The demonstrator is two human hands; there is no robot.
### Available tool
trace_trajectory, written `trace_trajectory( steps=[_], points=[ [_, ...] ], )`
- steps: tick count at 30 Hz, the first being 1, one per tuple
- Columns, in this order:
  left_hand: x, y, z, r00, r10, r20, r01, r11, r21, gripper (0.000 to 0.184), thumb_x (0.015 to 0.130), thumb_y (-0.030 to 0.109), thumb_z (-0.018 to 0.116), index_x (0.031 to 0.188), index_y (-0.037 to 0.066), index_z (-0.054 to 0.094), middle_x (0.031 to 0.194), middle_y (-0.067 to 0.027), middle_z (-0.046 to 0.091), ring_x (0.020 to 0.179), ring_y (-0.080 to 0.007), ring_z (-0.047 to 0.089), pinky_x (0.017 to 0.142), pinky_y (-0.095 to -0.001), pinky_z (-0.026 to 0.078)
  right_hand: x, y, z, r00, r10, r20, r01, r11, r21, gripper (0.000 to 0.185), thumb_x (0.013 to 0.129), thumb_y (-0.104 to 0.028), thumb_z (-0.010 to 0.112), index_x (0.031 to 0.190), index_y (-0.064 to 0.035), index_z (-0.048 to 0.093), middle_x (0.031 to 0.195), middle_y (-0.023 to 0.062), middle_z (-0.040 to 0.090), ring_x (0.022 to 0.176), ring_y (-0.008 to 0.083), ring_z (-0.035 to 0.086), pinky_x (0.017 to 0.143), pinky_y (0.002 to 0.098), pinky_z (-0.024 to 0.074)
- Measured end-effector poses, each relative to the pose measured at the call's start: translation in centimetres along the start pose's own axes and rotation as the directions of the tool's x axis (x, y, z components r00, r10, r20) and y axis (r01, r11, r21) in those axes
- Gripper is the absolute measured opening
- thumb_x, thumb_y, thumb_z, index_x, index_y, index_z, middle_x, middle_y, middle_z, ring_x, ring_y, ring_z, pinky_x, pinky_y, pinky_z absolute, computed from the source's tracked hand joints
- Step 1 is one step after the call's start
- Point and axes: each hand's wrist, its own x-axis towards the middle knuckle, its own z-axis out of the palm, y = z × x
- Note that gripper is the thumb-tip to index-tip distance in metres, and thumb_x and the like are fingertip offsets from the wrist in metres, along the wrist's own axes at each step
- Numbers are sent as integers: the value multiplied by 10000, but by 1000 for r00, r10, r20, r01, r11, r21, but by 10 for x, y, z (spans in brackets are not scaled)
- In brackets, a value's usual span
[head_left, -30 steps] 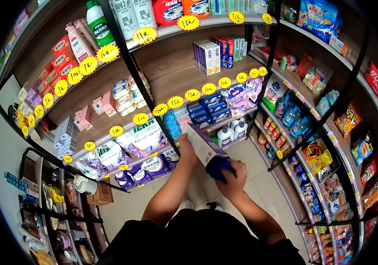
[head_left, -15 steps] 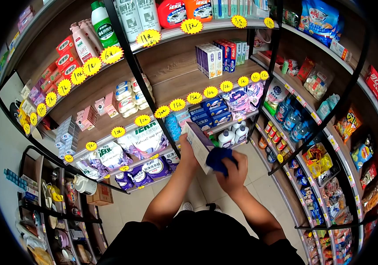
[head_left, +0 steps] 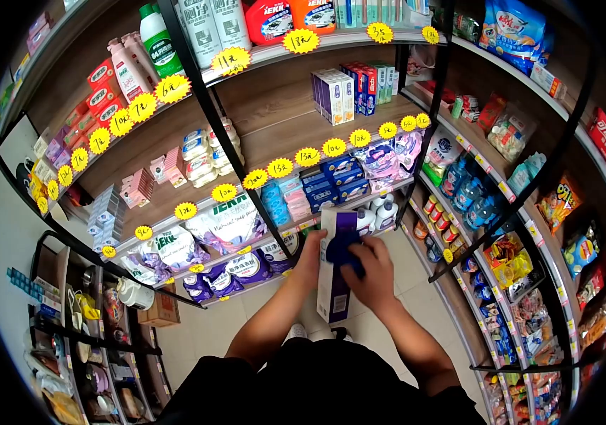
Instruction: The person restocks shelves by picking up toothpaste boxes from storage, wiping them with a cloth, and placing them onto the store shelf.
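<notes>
A long white and purple box (head_left: 334, 297) hangs upright over the floor in front of the shelves. My left hand (head_left: 310, 251) grips its left edge near the upper part. My right hand (head_left: 372, 270) holds a dark blue cloth (head_left: 344, 251) against the face of the box, its fingers bent over the cloth. Beyond the box, white bottles (head_left: 386, 212) with dark caps stand on the lowest shelf level. Blue packs (head_left: 324, 195) and pink packs lie on the level just above.
Shelving (head_left: 267, 138) with yellow price tags spans the front, bearing toothpaste boxes (head_left: 332, 95) and detergent bags (head_left: 226, 225). Snack shelves curve along the right. A rack (head_left: 97, 347) and a cardboard box (head_left: 161, 310) stand at the lower left. Black shelf posts rise between sections.
The box has turned from a slant to nearly upright and shows its purple side. My right hand and the blue cloth have shifted slightly left and up, over the box face.
</notes>
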Motion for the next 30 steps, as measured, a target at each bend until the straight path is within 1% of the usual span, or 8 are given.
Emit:
trace_trajectory(
  steps=[8,10,12,14,16,19,28,30],
  points=[
    [17,-12,-19,998,64,1,-64,996,-58,530,949,450,484,1273,56,627,1063,-90,732,918,-208,717,802,-356,591,70,20,-6,988,-26,-154,34,998,49,363,795,-99,758,1131,-11,654,1153,204,587,962,380,614,846,414,519],
    [22,-4,-18,993,105,61,-98,990,-104,525,945,430,497,1289,50,611,1077,-98,728,919,-218,717,803,-357,591,66,37,6,983,21,-184,-7,997,73,319,851,-115,750,1132,-12,640,1097,156,602,914,288,611,812,367,510],
    [30,4,-23,984,143,111,-125,980,-152,524,941,410,511,1305,43,594,1092,-107,723,920,-227,717,804,-358,591,54,55,22,860,505,-66,-400,750,526,290,904,-139,732,1143,-23,618,1066,83,605,928,180,587,803,314,490],
    [46,13,-32,942,292,168,-261,947,-186,621,894,488,538,1297,18,583,1120,-150,683,928,-262,678,822,-367,548,40,76,28,845,534,43,-470,701,536,375,986,-179,657,1298,-10,534,1150,52,610,1000,156,576,872,300,468],
    [57,26,-39,942,308,133,-286,945,-161,633,898,488,545,1319,16,561,1109,-153,678,921,-267,671,801,-371,544,42,81,19,536,571,622,-808,133,574,326,989,-200,629,1252,-15,574,1113,58,618,982,138,576,863,277,470],
    [79,45,-51,943,288,164,-259,949,-181,615,900,405,579,1376,22,510,1136,-148,680,950,-265,685,821,-376,562,50,95,17,588,-16,809,-585,682,438,531,957,-234,674,1404,-1,507,1356,148,602,1198,220,590,1047,336,440],
    [148,98,-73,902,217,374,-239,971,12,766,876,374,673,1490,12,391,1367,-175,577,1200,-269,612,1043,-378,480,121,115,83,498,-29,867,-616,691,377,502,858,-206,800,1284,-13,618,1169,122,699,1089,207,654,968,342,502],
    [164,113,-73,916,263,303,-361,871,335,778,907,402,670,1506,5,372,1385,-143,563,1257,-238,560,1082,-357,422,137,120,94,554,14,832,-568,737,366,465,838,-183,815,1250,-48,647,1113,91,722,1030,194,676,932,340,519]
  ],
)
